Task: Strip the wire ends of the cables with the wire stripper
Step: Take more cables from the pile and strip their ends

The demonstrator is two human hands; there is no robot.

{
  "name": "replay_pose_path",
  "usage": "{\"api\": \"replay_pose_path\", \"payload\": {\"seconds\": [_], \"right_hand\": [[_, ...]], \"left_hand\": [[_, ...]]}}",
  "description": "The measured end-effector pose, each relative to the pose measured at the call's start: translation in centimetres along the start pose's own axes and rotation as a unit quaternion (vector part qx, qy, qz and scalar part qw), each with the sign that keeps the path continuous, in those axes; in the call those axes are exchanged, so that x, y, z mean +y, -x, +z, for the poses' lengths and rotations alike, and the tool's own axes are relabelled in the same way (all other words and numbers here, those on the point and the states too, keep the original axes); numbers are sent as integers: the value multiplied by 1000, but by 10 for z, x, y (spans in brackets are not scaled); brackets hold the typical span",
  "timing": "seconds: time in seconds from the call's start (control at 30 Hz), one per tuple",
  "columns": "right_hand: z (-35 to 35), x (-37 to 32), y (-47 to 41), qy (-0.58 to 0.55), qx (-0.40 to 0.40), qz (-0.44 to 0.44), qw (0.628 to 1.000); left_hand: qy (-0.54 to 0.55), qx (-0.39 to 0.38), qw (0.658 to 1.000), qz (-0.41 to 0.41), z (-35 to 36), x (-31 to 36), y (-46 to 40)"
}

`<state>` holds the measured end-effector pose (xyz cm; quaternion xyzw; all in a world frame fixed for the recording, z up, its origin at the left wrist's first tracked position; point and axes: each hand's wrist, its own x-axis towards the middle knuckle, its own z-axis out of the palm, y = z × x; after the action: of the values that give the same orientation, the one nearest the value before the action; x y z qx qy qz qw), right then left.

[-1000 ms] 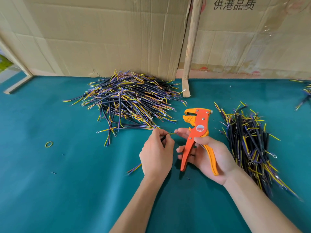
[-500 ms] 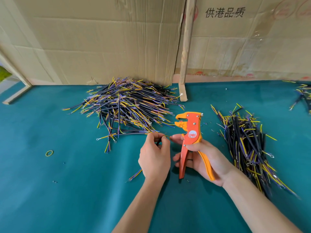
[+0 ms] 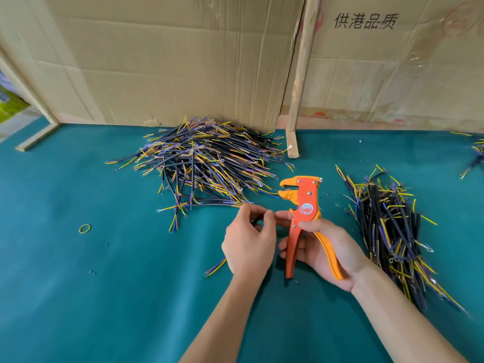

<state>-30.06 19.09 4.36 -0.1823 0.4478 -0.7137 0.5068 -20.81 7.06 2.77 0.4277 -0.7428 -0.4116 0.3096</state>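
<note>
Over the green felt table (image 3: 78, 297) my left hand (image 3: 248, 247) pinches one black cable (image 3: 256, 220), my right hand (image 3: 324, 252) wraps the orange wire stripper (image 3: 303, 213) upright, its mouth agape beside my fingers, ready, I judge, to receive that wire end.

Left hand (image 3: 248, 247) pinching, right hand (image 3: 330, 254) curled in a grip.

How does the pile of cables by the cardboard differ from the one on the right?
The pile by the cardboard is a loose, wide heap with cables crossing every way; the right pile is narrower, its cables mostly lying lengthwise. The first sits against the cardboard wall, the second near the right forearm. Both hold dark cables with yellow and purple wire ends.
</note>
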Motion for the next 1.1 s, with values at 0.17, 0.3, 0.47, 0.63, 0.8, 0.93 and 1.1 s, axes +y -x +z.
{"api": "replay_pose_path", "payload": {"seconds": [0.17, 0.3, 0.47, 0.63, 0.8, 0.93, 1.1], "right_hand": [[0, 0, -1, -16, 14, -1, 1000], [1, -1, 0, -6, 9, 5, 1000], [1, -2, 0, -15, 4, -1, 1000], [3, -2, 0, -7, 9, 3, 1000], [6, -2, 2, 1, 21, 3, 1000], [10, -3, 3, 16, 18, 9, 1000], [11, -3, 3, 22, 6, 13, 1000]], "left_hand": [[-10, -26, 999, 28, -1, -1, 1], [-1, -41, 999, 24, -4, 1, 3], [-15, -29, 999, 13, 0, 1, 2], [-32, -15, 999, 14, 4, 0, -2], [-22, -15, 1000, 8, 3, 0, -2], [13, -16, 1000, -5, 1, -1, -3], [18, -14, 1000, -6, 1, -2, -4]]}}
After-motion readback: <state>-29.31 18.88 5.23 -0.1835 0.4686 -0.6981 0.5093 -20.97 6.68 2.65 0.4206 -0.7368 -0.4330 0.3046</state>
